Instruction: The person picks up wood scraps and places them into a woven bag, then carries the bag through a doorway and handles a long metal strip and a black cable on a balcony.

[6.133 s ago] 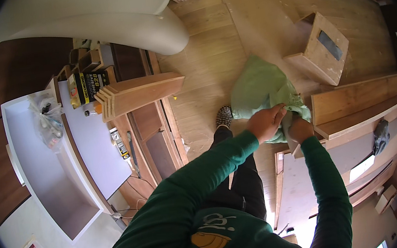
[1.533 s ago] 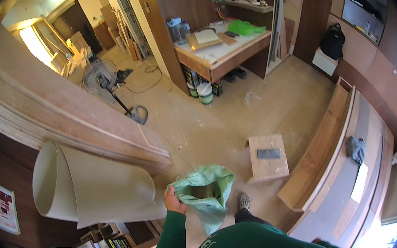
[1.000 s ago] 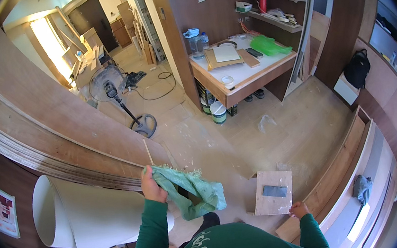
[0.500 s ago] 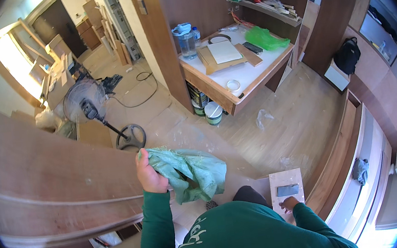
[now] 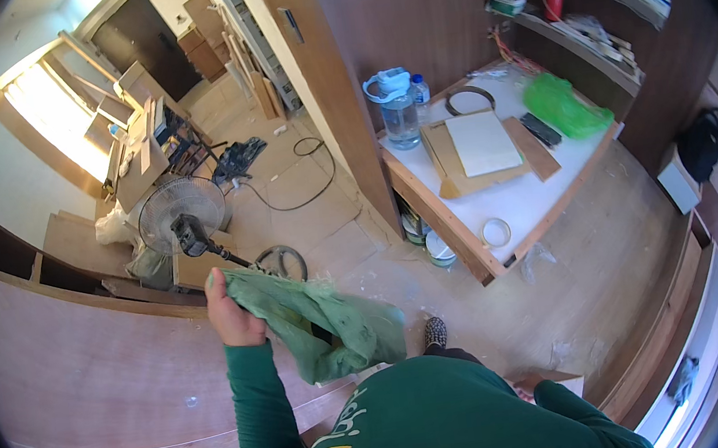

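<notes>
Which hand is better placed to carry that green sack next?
Probably the left hand: it grips the green sack near its open mouth. The right hand is away from the sack, low by the wooden box and partly hidden, so I can't tell if it's free.

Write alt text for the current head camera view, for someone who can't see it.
A person's left hand holds a green sack, while the right hand, partly hidden, is low by a wooden box. Beyond, a white-topped desk bears a water jug and a bright green plastic bag; a standing fan is to the left.
</notes>
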A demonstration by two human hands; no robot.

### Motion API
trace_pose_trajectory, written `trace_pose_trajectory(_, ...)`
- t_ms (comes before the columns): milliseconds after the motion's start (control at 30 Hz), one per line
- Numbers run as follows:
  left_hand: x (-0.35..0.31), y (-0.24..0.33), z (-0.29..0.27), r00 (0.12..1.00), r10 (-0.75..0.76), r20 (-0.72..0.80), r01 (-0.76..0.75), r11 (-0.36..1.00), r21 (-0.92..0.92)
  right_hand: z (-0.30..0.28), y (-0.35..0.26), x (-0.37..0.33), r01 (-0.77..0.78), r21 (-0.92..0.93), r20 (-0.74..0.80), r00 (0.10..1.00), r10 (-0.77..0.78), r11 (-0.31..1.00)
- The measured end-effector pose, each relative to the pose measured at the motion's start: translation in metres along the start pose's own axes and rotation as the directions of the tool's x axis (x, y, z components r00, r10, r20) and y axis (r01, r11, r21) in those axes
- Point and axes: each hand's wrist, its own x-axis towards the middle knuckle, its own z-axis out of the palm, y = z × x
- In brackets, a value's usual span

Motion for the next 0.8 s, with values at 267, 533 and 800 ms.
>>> trace_pose_trajectory(267,0.100,0.021,0.042,0.987,0.154,-0.035,-0.154,0.988,0.011,-0.063,-0.174,0.002,0.032,0.265,-0.001,0.999,-0.032,0.964)
trace_pose_trajectory(533,0.268,-0.004,0.022,0.977,0.189,-0.095,-0.194,0.980,-0.042,-0.044,-0.135,0.087,-0.046,-0.019,0.014,0.999,0.047,0.999)
trace_pose_trajectory(800,0.427,-0.085,0.067,0.993,0.106,-0.059,-0.110,0.991,-0.070,-0.029,-0.274,0.090,0.037,-0.141,-0.164,0.985,-0.060,0.989)
